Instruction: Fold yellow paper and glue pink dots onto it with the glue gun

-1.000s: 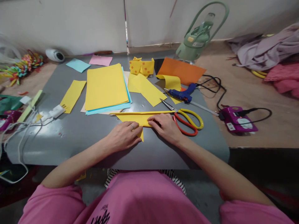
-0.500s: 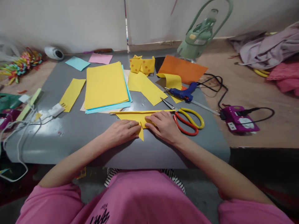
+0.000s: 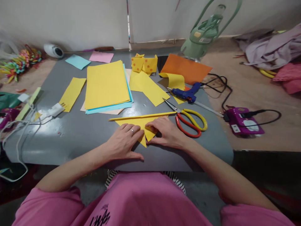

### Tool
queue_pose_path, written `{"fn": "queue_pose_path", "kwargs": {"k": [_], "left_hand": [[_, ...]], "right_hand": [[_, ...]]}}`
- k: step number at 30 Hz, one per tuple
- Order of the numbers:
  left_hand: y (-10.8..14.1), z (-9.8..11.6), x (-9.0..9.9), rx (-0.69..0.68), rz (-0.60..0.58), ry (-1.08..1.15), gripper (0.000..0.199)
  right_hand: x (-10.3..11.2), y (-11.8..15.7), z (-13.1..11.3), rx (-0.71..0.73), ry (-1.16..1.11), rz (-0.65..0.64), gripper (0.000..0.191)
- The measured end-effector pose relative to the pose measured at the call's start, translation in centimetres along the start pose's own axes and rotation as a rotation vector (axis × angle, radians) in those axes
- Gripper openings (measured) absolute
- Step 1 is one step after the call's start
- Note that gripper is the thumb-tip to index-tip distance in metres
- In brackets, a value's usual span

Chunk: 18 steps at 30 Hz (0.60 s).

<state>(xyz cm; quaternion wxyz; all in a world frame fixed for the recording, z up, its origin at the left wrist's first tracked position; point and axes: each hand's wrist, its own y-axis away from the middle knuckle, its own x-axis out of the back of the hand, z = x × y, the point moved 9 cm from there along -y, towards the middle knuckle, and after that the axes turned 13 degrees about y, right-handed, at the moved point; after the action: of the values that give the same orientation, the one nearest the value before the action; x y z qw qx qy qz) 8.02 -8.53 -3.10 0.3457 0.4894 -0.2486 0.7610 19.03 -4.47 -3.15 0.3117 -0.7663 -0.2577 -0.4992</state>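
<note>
Paper lies folded under both hands, left of the scissors

The yellow folded paper rests on the grey worktop, to the left of the scissors. Its long axis runs roughly across the body, the right end slightly farther from the person and just beside the scissors' pivot. From that long, narrow folded edge, the body tapers toward the person into pointed flaps. Most of the straight edge lies beyond both sets of fingers.

The left hand, with a ring on it, is farther from the scissors. Its fingers are extended and rest on the left flap, the thumb spread apart toward the person. The right hand is nearer, to the left of the red handle and not touching it. Its fingers bend over the right flap, with the thumb near the flap's closest edge; whether they pinch the paper or only press on it, I cannot tell.

Beyond the scissors is a blue glue gun, with an orange sheet farther back. A flat yellow rectangle lies to the far left of the scissors' tip, and a stack of coloured sheets lies well left of that tip. Well apart to the right of the scissors' handles sits a purple power box.
</note>
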Motion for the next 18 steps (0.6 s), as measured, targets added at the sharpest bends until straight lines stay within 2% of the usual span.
{"fn": "queue_pose_path", "kwargs": {"k": [3,5,9,13,16,18], "left_hand": [[0.9,0.1,-0.3,0.007,0.008,0.053,0.088],[1.3,-0.1,-0.1,0.015,0.033,0.101,0.083],[1.3,-1.0,0.5,0.037,0.116,0.18,0.05],[1.3,-1.3,1.3,0.019,0.24,0.223,0.024],[1.3,-2.0,1.6,0.105,0.31,0.229,0.026],[1.2,-2.8,1.5,0.205,0.339,0.231,0.027]], "right_hand": [[0.0,0.2,-0.9,0.103,-0.116,-0.04,0.03],[0.3,0.1,-0.3,0.032,-0.202,-0.023,0.03],[0.6,-0.3,0.8,-0.127,-0.325,-0.017,0.03],[0.7,-0.3,0.7,-0.132,-0.356,-0.023,0.028],[0.4,0.0,0.6,-0.123,-0.307,-0.011,0.024],[0.3,0.2,1.0,-0.17,-0.28,0.032,0.02]]}}
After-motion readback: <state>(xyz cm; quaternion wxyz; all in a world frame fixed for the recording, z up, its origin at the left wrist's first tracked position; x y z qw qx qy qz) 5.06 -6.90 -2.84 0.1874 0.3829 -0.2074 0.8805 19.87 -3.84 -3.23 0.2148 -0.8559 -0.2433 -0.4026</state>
